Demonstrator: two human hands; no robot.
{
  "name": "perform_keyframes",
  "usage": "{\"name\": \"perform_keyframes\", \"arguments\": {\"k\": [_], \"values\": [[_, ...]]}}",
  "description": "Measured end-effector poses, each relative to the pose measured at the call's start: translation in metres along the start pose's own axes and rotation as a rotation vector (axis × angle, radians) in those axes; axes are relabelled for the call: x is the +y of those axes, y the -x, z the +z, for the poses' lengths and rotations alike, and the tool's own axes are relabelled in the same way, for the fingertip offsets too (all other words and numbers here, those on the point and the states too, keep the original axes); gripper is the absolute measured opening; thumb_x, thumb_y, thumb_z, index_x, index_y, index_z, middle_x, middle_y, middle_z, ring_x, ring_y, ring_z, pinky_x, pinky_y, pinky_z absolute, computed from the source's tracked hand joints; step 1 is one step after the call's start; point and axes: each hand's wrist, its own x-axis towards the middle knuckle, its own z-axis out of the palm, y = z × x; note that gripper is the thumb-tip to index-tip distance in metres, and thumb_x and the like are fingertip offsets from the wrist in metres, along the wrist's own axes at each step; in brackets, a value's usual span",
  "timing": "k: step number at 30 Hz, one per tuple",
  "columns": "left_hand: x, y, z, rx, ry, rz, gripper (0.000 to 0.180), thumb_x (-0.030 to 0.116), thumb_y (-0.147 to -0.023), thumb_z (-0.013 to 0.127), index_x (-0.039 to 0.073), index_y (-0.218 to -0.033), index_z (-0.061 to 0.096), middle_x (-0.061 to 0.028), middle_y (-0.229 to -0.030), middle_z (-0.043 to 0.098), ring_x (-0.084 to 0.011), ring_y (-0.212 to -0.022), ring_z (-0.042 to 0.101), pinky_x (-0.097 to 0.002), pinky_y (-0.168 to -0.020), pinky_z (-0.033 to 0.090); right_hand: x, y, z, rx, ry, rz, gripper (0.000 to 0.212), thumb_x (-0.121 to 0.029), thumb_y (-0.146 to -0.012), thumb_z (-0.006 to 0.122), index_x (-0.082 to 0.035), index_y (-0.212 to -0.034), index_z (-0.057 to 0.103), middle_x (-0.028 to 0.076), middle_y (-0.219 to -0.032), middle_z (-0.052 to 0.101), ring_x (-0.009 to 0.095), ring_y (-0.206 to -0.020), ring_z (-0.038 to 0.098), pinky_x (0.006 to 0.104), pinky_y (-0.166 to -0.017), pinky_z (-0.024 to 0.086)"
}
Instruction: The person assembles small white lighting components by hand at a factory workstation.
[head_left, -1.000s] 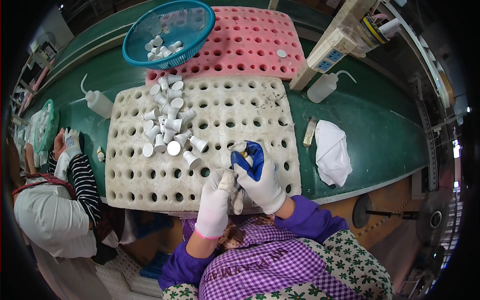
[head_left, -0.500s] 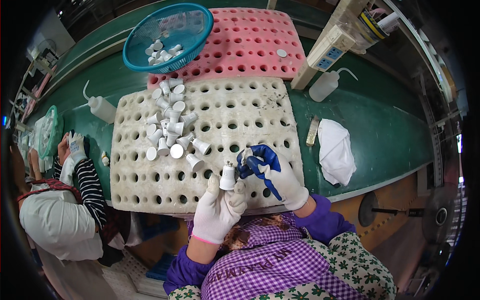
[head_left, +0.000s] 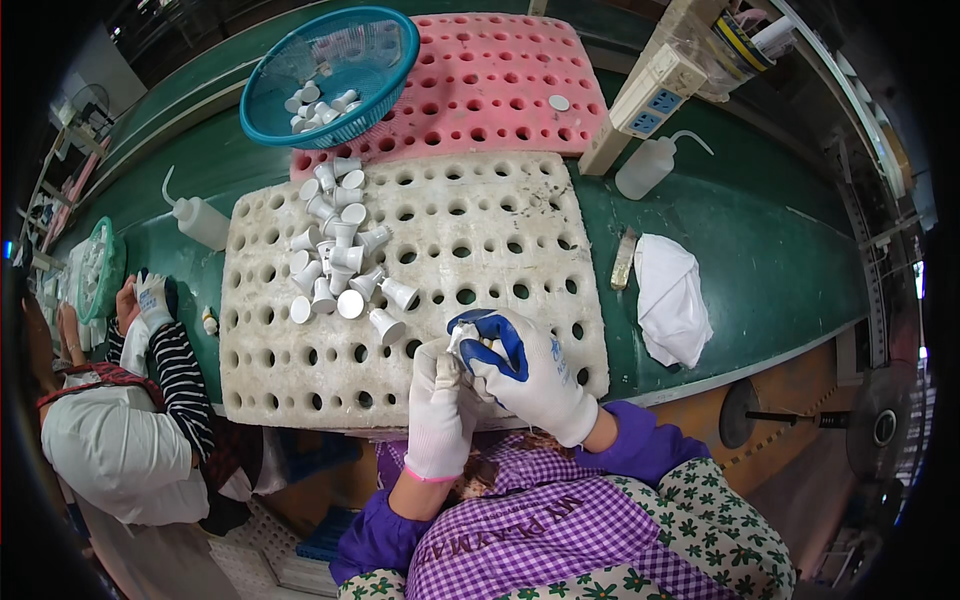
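So we've got a small white piece (head_left: pixel 461 336) pinched in the fingertips of our right hand (head_left: pixel 530 378), up over the near part of the white board (head_left: pixel 487 228). Gloves cover most of it, so we honestly can't tell which way it points or how its long axis runs. Our left hand (head_left: pixel 440 415) is curled right up against the right one, so the two are together, but we can't tell what its fingers are closed on. The board is foam, scuffed, full of round holes, with a heap of white cups (head_left: pixel 347 257) on its left half, tipped every which way. Behind it there's a pink board (head_left: pixel 560 75) with a teal basket (head_left: pixel 409 62) at its left end, more cups inside. All that's on a green table (head_left: pixel 760 240), with a squeeze bottle (head_left: pixel 645 170) and a white cloth (head_left: pixel 670 300) to our right. Further out, a co-worker (head_left: pixel 125 450) in stripy sleeves sits left, and a fan (head_left: pixel 870 428) stands off right over a brownish floor (head_left: pixel 800 408).
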Motion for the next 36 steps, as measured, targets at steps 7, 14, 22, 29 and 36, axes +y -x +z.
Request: {"name": "perform_keyframes", "arguments": {"k": [7, 14, 22, 29, 36], "values": [[0.009, 0.002, -0.002, -0.16, 0.671, -0.372, 0.044, 0.042, -0.099, 0.037, 0.002, -0.113, 0.044, -0.0052, -0.084, 0.044, -0.0059, -0.056, 0.029, -0.0219, -0.05, 0.028, 0.012, -0.013, -0.02, -0.211, -0.82, 0.374, 0.015, -0.007, -0.085, 0.061, 0.001, -0.097, 0.06, 0.004, -0.093, 0.063, 0.009, -0.086, 0.058, 0.0227, -0.077, 0.046], [0.006, 0.003, 0.007, 0.06, -0.178, 0.081, 0.031, 0.029, -0.094, 0.054, 0.004, -0.11, 0.045, -0.006, -0.089, 0.052, -0.0101, -0.071, 0.048, -0.0241, -0.062, 0.041, 0.005, -0.009, -0.015, -0.195, -0.472, 0.203, 0.016, -0.007, -0.086, 0.062, 0.0, -0.101, 0.061, 0.0, -0.093, 0.064, 0.003, -0.078, 0.052, 0.02, -0.069, 0.045], [0.01, -0.001, 0.009, -0.016, -0.378, 0.151, 0.038, 0.034, -0.095, 0.051, 0.001, -0.112, 0.049, -0.0094, -0.09, 0.057, -0.0138, -0.075, 0.056, -0.0259, -0.066, 0.047, 0.016, -0.001, -0.016, -0.046, -0.618, 0.212, 0.013, -0.002, -0.085, 0.063, 0.0, -0.096, 0.058, 0.005, -0.098, 0.064, 0.004, -0.077, 0.054, 0.0185, -0.066, 0.046], [0.012, -0.001, -0.006, -0.236, 0.573, -0.383, 0.045, 0.039, -0.097, 0.043, 0.002, -0.122, 0.041, -0.0114, -0.095, 0.055, -0.0159, -0.076, 0.056, -0.0268, -0.064, 0.047, 0.018, -0.002, -0.023, -0.095, -0.655, 0.119, 0.013, 0.001, -0.083, 0.063, -0.001, -0.093, 0.055, 0.006, -0.101, 0.063, 0.005, -0.078, 0.055, 0.0194, -0.066, 0.047], [0.005, 0.002, 0.003, 0.089, -0.701, 0.24, 0.032, 0.009, -0.087, 0.063, 0.003, -0.114, 0.046, -0.0094, -0.098, 0.055, -0.0147, -0.077, 0.055, -0.0269, -0.069, 0.048, 0.019, -0.001, -0.014, -0.07, -0.639, 0.105, 0.013, 0.002, -0.083, 0.062, -0.001, -0.093, 0.056, 0.01, -0.106, 0.063, 0.01, -0.091, 0.056, 0.0219, -0.078, 0.047]]}}
